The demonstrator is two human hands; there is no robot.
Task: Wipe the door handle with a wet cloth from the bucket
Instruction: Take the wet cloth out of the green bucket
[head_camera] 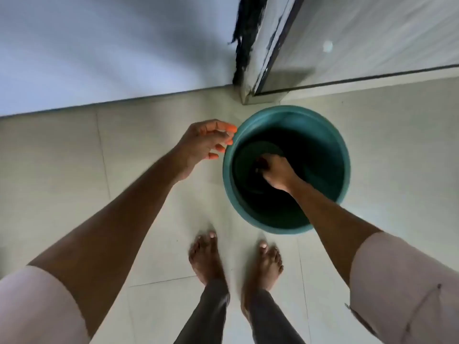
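A round green bucket (327,135) stands on the tiled floor just in front of my feet, its inside dark. My right hand (277,171) reaches down deep into it, fingers curled around something dark at the bottom that I cannot make out clearly. My left hand (205,142) hovers at the bucket's left rim, fingers spread and holding nothing. The door handle is not in view. Only the foot of a door (372,45) shows at the upper right.
A pale wall (111,50) runs along the far left, meeting the floor tiles (74,182). A worn door frame (250,58) stands right behind the bucket. My bare feet (236,259) are close to the bucket's near side.
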